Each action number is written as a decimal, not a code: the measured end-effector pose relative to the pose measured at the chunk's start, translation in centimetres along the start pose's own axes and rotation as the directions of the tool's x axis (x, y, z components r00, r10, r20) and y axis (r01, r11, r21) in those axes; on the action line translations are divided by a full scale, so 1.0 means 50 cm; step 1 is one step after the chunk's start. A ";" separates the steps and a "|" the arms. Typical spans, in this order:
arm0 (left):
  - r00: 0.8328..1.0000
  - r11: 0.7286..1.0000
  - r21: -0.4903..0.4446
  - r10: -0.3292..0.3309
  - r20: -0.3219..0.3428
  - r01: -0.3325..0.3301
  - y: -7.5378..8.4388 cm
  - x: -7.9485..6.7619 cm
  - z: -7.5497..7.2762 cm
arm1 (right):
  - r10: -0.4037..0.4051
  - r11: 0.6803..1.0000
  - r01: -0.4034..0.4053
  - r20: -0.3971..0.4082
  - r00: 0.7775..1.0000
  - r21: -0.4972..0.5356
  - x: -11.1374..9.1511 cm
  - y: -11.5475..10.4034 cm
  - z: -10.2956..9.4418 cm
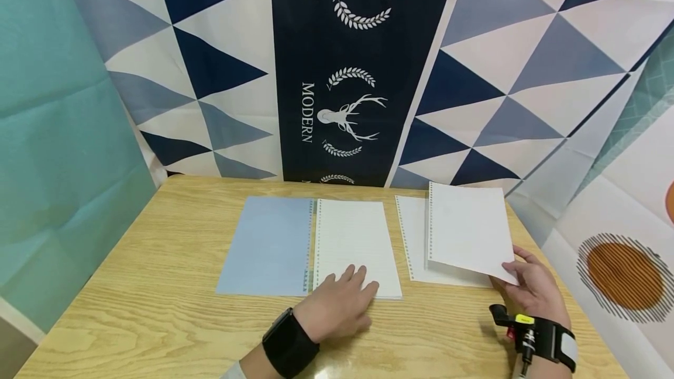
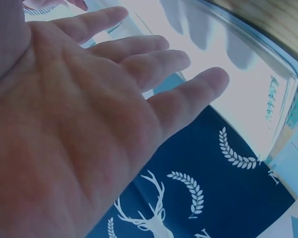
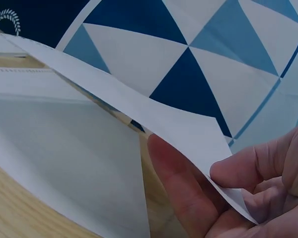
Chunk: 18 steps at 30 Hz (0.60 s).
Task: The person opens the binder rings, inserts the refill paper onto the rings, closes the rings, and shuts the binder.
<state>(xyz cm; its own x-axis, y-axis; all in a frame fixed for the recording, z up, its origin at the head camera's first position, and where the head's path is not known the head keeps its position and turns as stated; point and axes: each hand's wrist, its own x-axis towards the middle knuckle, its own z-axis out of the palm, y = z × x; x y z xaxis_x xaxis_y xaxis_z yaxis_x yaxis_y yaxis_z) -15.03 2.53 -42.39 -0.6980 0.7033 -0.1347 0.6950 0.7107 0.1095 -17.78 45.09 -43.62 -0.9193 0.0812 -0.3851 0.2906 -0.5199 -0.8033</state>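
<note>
An open loose-leaf notebook lies on the table, its blue cover (image 1: 271, 244) folded out to the left and its stack of lined paper (image 1: 353, 233) to the right. Over the lower part of that stack is my left hand (image 1: 342, 303), fingers straight and spread; the left wrist view shows its palm and finger shadows on the paper. Between thumb and fingers my right hand (image 1: 534, 288) pinches the lower right corner of a white punched sheet (image 1: 468, 227). That sheet is raised and bends slightly in the right wrist view. Beneath it, another punched sheet (image 1: 413, 238) lies on the table.
The wooden table (image 1: 174, 250) runs back to a wall covering (image 1: 363, 75) with triangles and a deer print. A teal cloth (image 1: 63, 133) hangs at the left, and a patterned cloth (image 1: 616, 203) borders the right side.
</note>
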 end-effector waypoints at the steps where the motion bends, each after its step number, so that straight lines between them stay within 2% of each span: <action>1: 1.000 1.000 0.008 0.007 -0.014 -0.007 -0.001 -0.001 -0.001 | -0.007 1.000 0.007 -0.002 1.000 -0.011 -0.001 -0.001 0.002; 5: 0.999 1.000 0.006 0.010 -0.038 -0.010 -0.004 -0.001 -0.009 | -0.035 0.999 0.035 0.014 0.999 0.001 -0.005 -0.005 0.012; 12: 0.998 0.999 -0.036 -0.006 -0.057 0.004 -0.018 -0.004 -0.020 | -0.088 0.994 0.093 0.072 0.994 -0.065 -0.018 -0.013 0.024; 18: 0.997 0.997 -0.069 -0.043 -0.061 0.038 -0.037 -0.010 -0.033 | -0.171 0.985 0.168 0.183 0.968 0.032 -0.026 -0.020 0.037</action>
<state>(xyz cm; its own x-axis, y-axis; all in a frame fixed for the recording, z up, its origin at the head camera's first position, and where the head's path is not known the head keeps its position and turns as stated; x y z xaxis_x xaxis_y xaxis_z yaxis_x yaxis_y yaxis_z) -16.25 0.88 -40.92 -0.7363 0.6721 -0.0791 0.6539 0.7367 0.1723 -17.34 43.95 -41.46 -0.9883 0.0116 -0.1524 0.1235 -0.5260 -0.8415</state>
